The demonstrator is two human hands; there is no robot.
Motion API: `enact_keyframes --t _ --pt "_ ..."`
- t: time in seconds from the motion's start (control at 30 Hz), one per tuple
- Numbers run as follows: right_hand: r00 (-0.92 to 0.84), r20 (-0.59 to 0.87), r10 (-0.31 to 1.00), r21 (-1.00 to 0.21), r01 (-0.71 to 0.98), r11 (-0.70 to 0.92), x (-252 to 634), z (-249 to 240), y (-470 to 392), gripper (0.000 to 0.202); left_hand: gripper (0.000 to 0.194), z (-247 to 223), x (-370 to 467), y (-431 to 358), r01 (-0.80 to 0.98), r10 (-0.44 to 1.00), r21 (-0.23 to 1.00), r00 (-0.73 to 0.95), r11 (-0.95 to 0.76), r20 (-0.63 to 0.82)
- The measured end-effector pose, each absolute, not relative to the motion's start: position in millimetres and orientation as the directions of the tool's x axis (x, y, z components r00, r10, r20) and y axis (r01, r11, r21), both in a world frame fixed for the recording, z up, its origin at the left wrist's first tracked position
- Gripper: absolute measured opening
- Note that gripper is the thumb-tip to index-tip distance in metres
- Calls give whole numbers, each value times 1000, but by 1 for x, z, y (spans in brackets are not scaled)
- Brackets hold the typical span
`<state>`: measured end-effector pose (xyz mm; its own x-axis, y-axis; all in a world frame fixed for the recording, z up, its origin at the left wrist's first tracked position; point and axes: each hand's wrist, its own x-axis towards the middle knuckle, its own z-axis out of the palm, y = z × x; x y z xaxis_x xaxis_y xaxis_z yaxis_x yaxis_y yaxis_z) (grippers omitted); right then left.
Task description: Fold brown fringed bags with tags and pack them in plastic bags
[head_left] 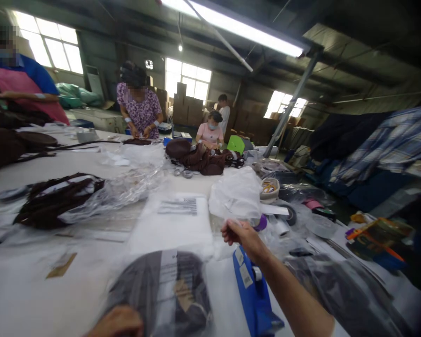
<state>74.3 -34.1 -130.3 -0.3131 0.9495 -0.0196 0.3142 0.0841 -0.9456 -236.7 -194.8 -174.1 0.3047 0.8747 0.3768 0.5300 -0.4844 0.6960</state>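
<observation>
A dark grey fabric item in a clear printed plastic bag (143, 276) lies at the near middle of the table, with a tan paper tag showing through. At its lower left corner is my left hand (119, 322), smeared and cut off by the frame edge, its fingers unclear. My right hand (243, 236) is raised over the far end of a blue tape dispenser (254, 290), its fingers curled in a pinch. What they hold, if anything, is too small to name. Beyond the bagged item lies a stack of flat printed plastic bags (171, 224).
A crumpled white plastic bag (235, 192), purple tape roll (261, 223) and fabric pouch (269, 189) crowd the right. Brown fabric items (56, 199) lie left, more brown pieces (196, 157) farther back. Bagged dark goods (337, 290) sit near right. Several people work beyond the table.
</observation>
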Motion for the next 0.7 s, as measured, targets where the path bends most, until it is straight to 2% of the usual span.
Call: enact_keyframes --t 0.1,0.13,0.17,0.23,0.33,0.43,0.5,0.57,0.63,0.7 --pt "-545 -122 829 -992 39 -120 28 -156 -110 45 31 -177 -220 -202 464 929 824 319 -326 188" --pt "-594 -139 792 -986 4 -169 15 -165 -134 44 38 -179 -211 -201 324 932 924 353 -202 80" --pt "-616 -151 774 -983 11 -183 5 -174 -156 43 44 -182 -203 -198 175 936 981 352 -85 18" --pt "-593 -164 788 -986 74 -149 -5 -189 -190 44 43 -188 -188 -193 -36 985 998 164 59 -52" --pt "-527 -181 830 -977 190 -92 3 -202 -213 45 33 -195 -179 -193 -155 991 983 -74 95 -108" --pt "-487 -175 856 -970 234 -64 26 -202 -209 37 29 -198 -182 -204 -163 988 983 -111 89 -108" --pt "-394 -136 909 -979 196 -61 35 -195 -202 42 28 -198 -184 -212 -120 995 990 -57 74 -81" --pt "-344 -100 934 -988 143 -53 34 -188 -195 45 29 -196 -184 -219 -11 994 997 87 73 -72" --pt "-409 -72 910 -990 141 -14 23 -183 -194 42 33 -196 -183 -225 143 965 988 247 58 -92" --pt "-433 -39 900 -985 168 38 9 -185 -198 34 33 -196 -182 -229 295 950 955 304 -22 -72"
